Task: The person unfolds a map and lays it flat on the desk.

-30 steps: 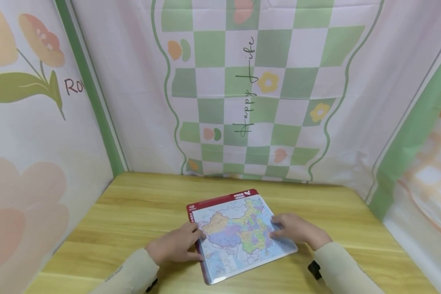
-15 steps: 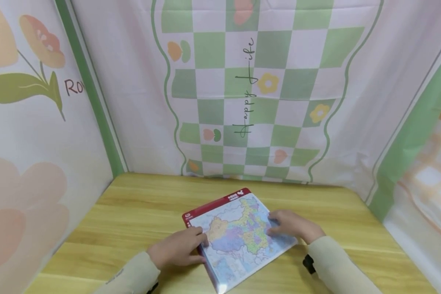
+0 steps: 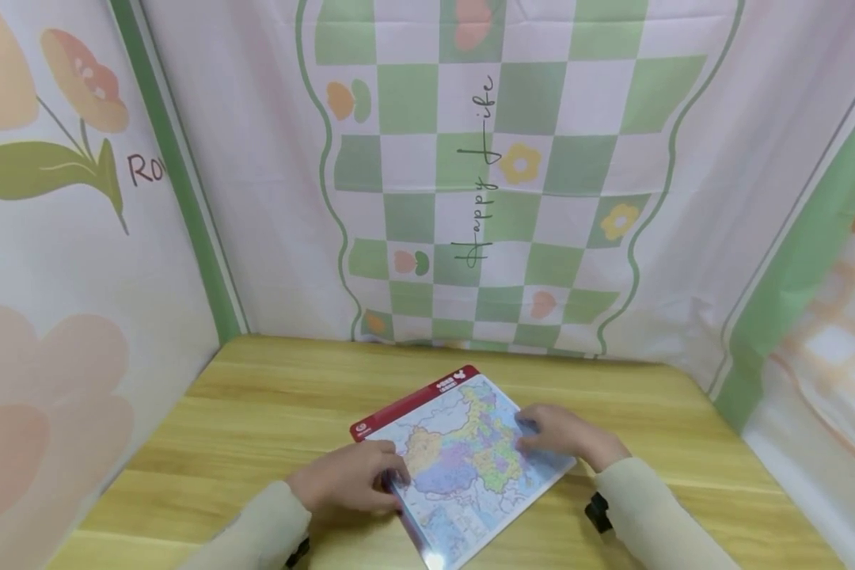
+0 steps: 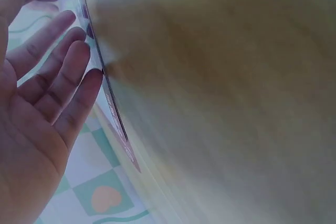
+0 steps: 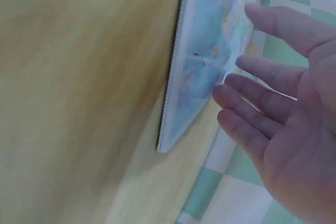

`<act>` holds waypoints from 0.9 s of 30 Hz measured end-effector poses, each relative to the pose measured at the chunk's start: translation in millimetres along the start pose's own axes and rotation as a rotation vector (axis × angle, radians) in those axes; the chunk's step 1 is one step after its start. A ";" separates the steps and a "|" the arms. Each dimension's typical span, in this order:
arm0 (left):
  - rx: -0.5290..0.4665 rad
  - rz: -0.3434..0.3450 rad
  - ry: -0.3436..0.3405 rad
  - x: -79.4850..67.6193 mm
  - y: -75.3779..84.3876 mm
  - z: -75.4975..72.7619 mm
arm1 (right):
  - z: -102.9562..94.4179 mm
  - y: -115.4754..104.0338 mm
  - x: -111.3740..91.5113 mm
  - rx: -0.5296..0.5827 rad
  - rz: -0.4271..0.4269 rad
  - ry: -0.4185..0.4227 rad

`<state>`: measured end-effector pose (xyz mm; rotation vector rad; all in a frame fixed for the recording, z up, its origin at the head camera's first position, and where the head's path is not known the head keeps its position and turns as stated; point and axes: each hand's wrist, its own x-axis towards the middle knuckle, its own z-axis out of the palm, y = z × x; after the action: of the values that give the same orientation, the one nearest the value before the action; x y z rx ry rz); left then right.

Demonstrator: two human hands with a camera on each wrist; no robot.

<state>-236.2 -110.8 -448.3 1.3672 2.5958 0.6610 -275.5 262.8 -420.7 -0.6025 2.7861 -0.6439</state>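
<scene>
Your left hand (image 4: 44, 114) has its gently bent fingers against a thin board (image 4: 109, 104) beside the wood-grain tabletop (image 4: 226, 124).

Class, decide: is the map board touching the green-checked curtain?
Apart. In the head view, a strip of wooden table shows between the map board and the green-checked curtain.

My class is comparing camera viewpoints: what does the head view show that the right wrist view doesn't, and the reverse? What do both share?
Only the head view: the left grip, the red strip of the map board, and the "Happy Life" lettering.

Only the right wrist view: the palm side of the right grip.

Both: the map board, the right grip, the wooden table and the green-and-white checked cloth.
</scene>
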 end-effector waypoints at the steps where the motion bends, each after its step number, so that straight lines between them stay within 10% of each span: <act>1: -0.010 -0.006 0.000 1.2 -1.2 -0.5 | 0.9 1.0 -1.4 0.010 -0.008 0.005; 13: 0.120 -0.142 0.109 20.3 -19.5 -10.2 | -1.4 -5.8 -34.7 0.005 -0.153 -0.044; 27: 0.080 -0.214 0.039 42.5 -39.5 -12.9 | 11.8 -19.1 -63.2 -0.041 -0.227 -0.101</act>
<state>-294.6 -99.9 -450.6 1.0840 2.7745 0.5612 -209.1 270.3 -414.9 -0.9425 2.6656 -0.5823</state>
